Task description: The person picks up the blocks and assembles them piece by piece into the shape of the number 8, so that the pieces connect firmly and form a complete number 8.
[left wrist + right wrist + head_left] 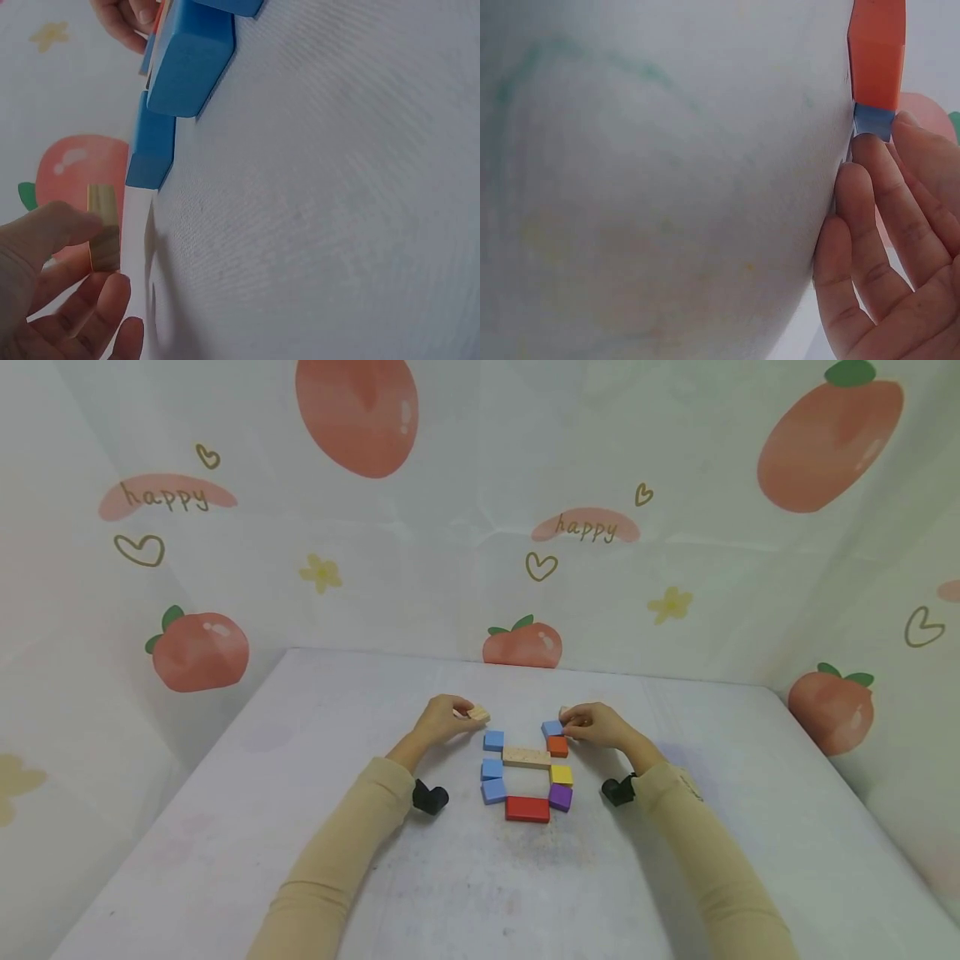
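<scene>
My left hand (444, 718) pinches a plain wooden block (478, 713) between thumb and fingers, left of the block layout's far end. In the left wrist view this wooden block (104, 229) is raised beyond the blue blocks (193, 56). At the layout's far right corner my right hand (596, 725) has thumb and fingertips around a small blue block (552, 728), which sits behind an orange block (557, 746). Another wooden block (566, 711) shows just beyond the right fingers, partly hidden by them.
Three blue blocks (492, 769) form the layout's left side. A wooden bar (527, 757) crosses the middle, and a red block (527, 809) lies at the near end. Yellow (561, 775) and purple (560, 797) blocks stand on the right. A printed cloth (450, 527) hangs behind the table.
</scene>
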Available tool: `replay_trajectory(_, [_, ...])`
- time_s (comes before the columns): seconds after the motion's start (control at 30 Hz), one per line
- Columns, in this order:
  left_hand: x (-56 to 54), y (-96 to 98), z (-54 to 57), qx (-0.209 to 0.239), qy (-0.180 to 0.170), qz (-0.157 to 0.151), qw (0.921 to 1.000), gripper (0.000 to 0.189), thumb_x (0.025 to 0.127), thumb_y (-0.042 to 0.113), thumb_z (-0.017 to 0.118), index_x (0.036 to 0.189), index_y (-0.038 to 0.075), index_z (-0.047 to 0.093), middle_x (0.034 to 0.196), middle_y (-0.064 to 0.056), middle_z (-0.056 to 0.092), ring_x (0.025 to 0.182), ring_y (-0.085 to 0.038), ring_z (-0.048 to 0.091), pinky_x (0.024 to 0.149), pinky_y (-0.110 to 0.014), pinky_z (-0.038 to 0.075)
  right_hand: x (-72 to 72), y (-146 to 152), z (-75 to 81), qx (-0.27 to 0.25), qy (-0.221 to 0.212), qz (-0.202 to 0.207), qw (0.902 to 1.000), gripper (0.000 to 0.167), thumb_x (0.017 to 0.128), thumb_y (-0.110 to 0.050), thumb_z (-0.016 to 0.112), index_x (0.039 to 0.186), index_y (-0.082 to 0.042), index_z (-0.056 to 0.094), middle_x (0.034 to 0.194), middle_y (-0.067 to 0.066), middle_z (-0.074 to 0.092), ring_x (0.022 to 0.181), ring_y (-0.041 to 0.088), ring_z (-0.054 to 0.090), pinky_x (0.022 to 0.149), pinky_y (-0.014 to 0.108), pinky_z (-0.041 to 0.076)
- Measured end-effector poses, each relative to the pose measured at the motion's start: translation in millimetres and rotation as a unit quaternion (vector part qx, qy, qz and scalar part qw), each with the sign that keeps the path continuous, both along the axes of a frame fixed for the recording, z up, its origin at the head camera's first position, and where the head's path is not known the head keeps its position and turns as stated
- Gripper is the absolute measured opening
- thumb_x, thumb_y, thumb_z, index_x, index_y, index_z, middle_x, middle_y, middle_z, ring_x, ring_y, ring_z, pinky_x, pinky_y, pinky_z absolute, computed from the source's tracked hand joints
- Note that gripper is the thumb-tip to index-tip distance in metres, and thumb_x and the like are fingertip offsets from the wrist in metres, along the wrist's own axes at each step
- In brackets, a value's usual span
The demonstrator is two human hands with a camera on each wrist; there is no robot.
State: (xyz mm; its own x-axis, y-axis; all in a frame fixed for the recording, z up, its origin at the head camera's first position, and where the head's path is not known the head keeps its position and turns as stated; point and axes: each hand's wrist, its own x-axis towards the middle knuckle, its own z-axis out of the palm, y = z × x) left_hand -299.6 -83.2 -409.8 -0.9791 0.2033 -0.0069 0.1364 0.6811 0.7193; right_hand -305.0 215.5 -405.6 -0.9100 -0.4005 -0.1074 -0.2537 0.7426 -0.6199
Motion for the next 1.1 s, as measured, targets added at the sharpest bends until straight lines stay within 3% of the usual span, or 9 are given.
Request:
replay_trajectory(0.27, [-5.2,4.0,-0.2,-0.004,-0.006,-0.042,0.9991,0.034,0.081,0.013,0.067,0.113,0.002,0.065,0.11,-0.013,0.065,0.092,-0.022,0.061,0.081,-0.031,0.05,-1.1,0.9,-1.3,-0.002,-0.004,0.0,1.0,0.03,0.089,-0.014,0.062,0.114,0.001,0.062,0.09,0.014,0.067,0.071,0.011,0.052,0.064,0.025,0.041])
replay_trajectory(0.33, [-9.4,3.7,-4.2,-0.004,0.011,-0.056,0.9984,0.033,0.08,0.014,0.068,0.11,0.003,0.066,0.105,-0.011,0.065,0.087,-0.019,0.061,0.076,-0.028,0.05,-1.3,1.0,-1.7,-0.003,-0.004,0.0,1.0,0.03,0.089,-0.014,0.062,0.114,0.001,0.062,0.09,0.014,0.067,0.071,0.011,0.052,0.065,0.025,0.041])
replay_trajectory(0.57, [-6.8,9.0,-1.3,-0.018,-0.01,-0.056,0.9982,0.034,0.083,0.013,0.067,0.116,0.003,0.064,0.112,-0.012,0.064,0.095,-0.022,0.061,0.085,-0.032,0.05,-0.3,0.9,-1.0,-0.003,-0.008,-0.003,1.0,0.03,0.089,-0.014,0.062,0.115,0.001,0.062,0.091,0.014,0.067,0.072,0.012,0.053,0.066,0.025,0.042])
replay_trajectory(0.73, [-5.1,9.9,-2.4,-0.035,0.008,-0.074,0.9966,0.033,0.086,0.012,0.065,0.118,0.003,0.062,0.113,-0.013,0.063,0.093,-0.02,0.059,0.082,-0.029,0.05,0.1,0.4,-0.7,-0.002,-0.009,-0.005,0.9999,0.03,0.089,-0.014,0.062,0.115,0.001,0.062,0.093,0.014,0.067,0.073,0.013,0.054,0.067,0.024,0.042])
replay_trajectory(0.9, [-8.5,9.0,-4.0,-0.049,0.002,-0.09,0.9947,0.034,0.088,0.01,0.062,0.121,0.003,0.061,0.117,-0.014,0.062,0.095,-0.021,0.059,0.084,-0.031,0.049,1.7,-0.6,0.8,0.001,-0.011,-0.007,0.9999,0.03,0.089,-0.015,0.061,0.115,0.001,0.062,0.095,0.014,0.067,0.075,0.013,0.054,0.068,0.024,0.042])
replay_trajectory(1.03, [-23.2,4.1,-17.7,-0.056,0.018,-0.125,0.9904,0.034,0.088,0.013,0.063,0.121,0.004,0.061,0.119,-0.013,0.062,0.098,-0.022,0.061,0.088,-0.035,0.049,2.1,-0.7,1.6,-0.004,-0.009,-0.005,0.9999,0.029,0.089,-0.013,0.062,0.113,0.001,0.062,0.094,0.015,0.067,0.075,0.013,0.055,0.068,0.023,0.043])
replay_trajectory(1.07, [-33.8,1.4,-30.6,-0.046,0.041,-0.141,0.9881,0.034,0.088,0.019,0.063,0.12,0.007,0.062,0.118,-0.01,0.063,0.096,-0.019,0.061,0.086,-0.031,0.049,2.1,-0.7,1.8,-0.005,-0.009,-0.005,0.9999,0.029,0.089,-0.013,0.062,0.113,0.002,0.062,0.094,0.015,0.067,0.075,0.013,0.055,0.068,0.023,0.043])
replay_trajectory(1.1, [-37.3,0.4,-34.4,-0.049,0.048,-0.148,0.9866,0.034,0.088,0.021,0.064,0.12,0.008,0.063,0.118,-0.008,0.063,0.096,-0.018,0.061,0.086,-0.03,0.049,2.1,-0.6,1.9,-0.006,-0.009,-0.005,0.9999,0.028,0.088,-0.013,0.062,0.113,0.002,0.062,0.094,0.015,0.067,0.075,0.013,0.055,0.068,0.023,0.044])
